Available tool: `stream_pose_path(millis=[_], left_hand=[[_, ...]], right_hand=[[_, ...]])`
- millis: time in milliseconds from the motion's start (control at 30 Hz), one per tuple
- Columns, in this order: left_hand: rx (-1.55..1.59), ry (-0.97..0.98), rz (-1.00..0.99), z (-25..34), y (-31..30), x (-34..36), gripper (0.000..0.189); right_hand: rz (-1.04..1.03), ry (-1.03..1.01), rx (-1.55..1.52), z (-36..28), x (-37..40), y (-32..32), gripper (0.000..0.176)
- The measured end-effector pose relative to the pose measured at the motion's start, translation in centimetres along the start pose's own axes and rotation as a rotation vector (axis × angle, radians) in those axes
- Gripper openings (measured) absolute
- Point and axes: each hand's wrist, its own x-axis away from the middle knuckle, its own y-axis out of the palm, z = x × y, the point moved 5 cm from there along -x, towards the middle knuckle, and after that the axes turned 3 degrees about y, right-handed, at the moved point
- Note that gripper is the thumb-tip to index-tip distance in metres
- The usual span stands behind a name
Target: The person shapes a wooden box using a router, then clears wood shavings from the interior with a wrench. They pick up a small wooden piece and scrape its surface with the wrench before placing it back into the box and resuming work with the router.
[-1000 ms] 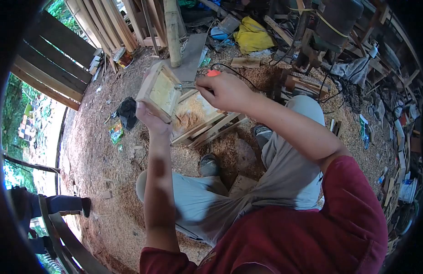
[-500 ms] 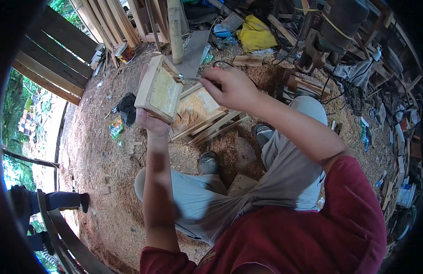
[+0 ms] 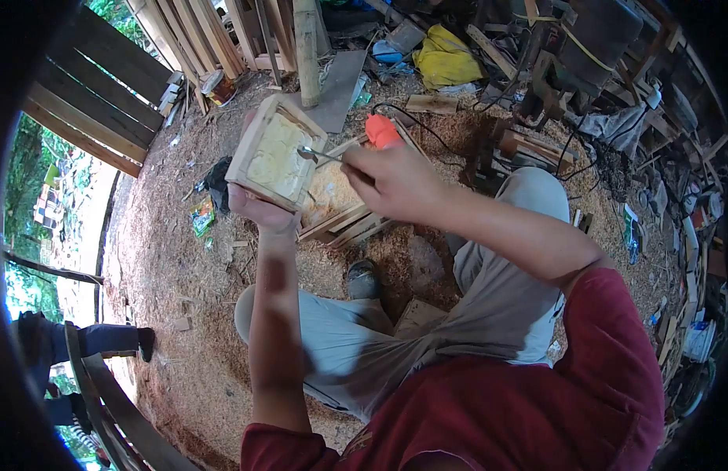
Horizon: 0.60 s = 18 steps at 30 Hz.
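Observation:
My left hand (image 3: 262,212) grips a small wooden box frame (image 3: 250,149) from below, its fingers partly hidden behind it. The box is tilted, its recessed face towards me, and a pale yellowish layer (image 3: 279,157) covers the inside. A thin metal tool (image 3: 307,152) is pinched in my right hand (image 3: 387,177), its tip over the right part of that layer. Beneath both hands stands a larger wooden box (image 3: 352,228) with wood shavings on top. An orange-red object (image 3: 381,130) with a cord lies on it, just beyond my right hand.
Wood shavings cover the ground (image 3: 199,298). A black bag (image 3: 219,184) lies left, and a yellow cloth (image 3: 446,59) lies at the back. Machinery (image 3: 592,47) and scrap wood stand at the right. Another person's leg (image 3: 113,339) shows at the left edge.
The small box has turned to show more of its inner face. My right hand has moved slightly down, bringing the tool over the layer. The orange-red object is now largely uncovered.

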Motion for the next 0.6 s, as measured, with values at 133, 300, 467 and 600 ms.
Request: stream_pose_path(millis=[133, 300, 467, 600], left_hand=[[0.078, -0.041, 0.111, 0.1, -0.1, 0.0, 0.094], [0.074, -0.044, 0.096, -0.8, -0.4, 0.2, 0.093], [0.042, -0.115, 0.116, -1.2, 1.2, 0.4, 0.096], [0.047, -0.072, 0.075, -2.0, 0.9, 0.5, 0.093]], right_hand=[[0.104, -0.020, -0.094, 0.9, -0.9, -1.8, 0.010], [0.203, 0.025, -0.268, -0.8, -0.8, -3.2, 0.011], [0.074, -0.062, -0.078, 0.2, -0.3, 0.8, 0.011], [0.144, -0.063, -0.123, -0.9, -0.7, 0.0, 0.012]])
